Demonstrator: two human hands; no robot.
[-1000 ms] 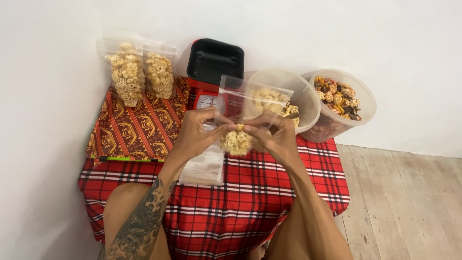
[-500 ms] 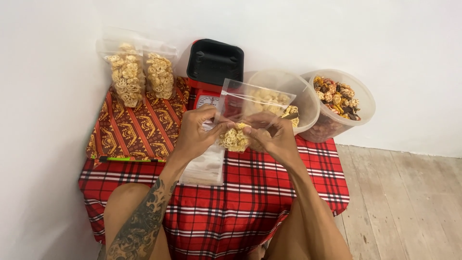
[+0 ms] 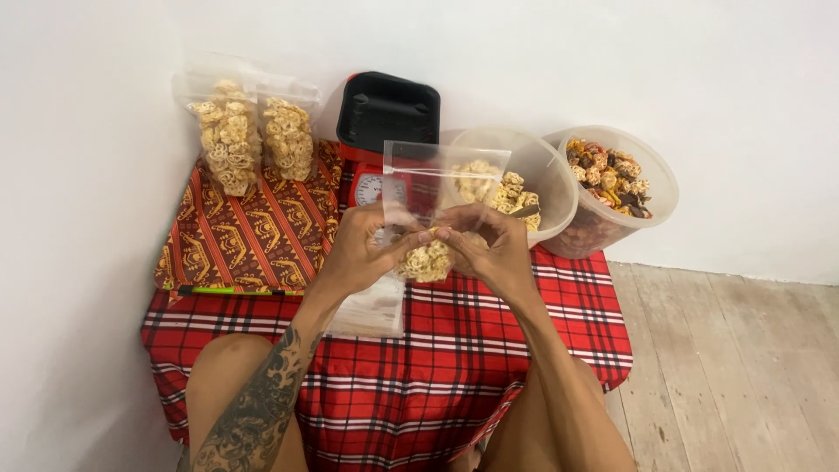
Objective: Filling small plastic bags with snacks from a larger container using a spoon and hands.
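Note:
Both hands hold one clear plastic zip bag (image 3: 441, 179) upright over the red plaid cloth (image 3: 463, 350). Pale ring-shaped crackers (image 3: 426, 260) fill the bag's bottom. My left hand (image 3: 367, 249) pinches the bag from the left, my right hand (image 3: 485, 245) from the right, fingertips meeting at its middle. The empty upper part of the bag stands above the fingers. Beneath my left hand lies a stack of empty clear bags (image 3: 371, 306).
Two filled cracker bags (image 3: 229, 140) lean on the wall at the back left above a patterned orange cloth (image 3: 249, 236). A red kitchen scale (image 3: 377, 188) carries a black tray (image 3: 389, 112). Two clear tubs (image 3: 546, 188) of crackers and mixed snacks (image 3: 612, 175) stand right. A green pen (image 3: 218, 290) lies left.
The bag has risen a little and its top has straightened upward. My fingertips have closed in together at the bag's middle, above the crackers.

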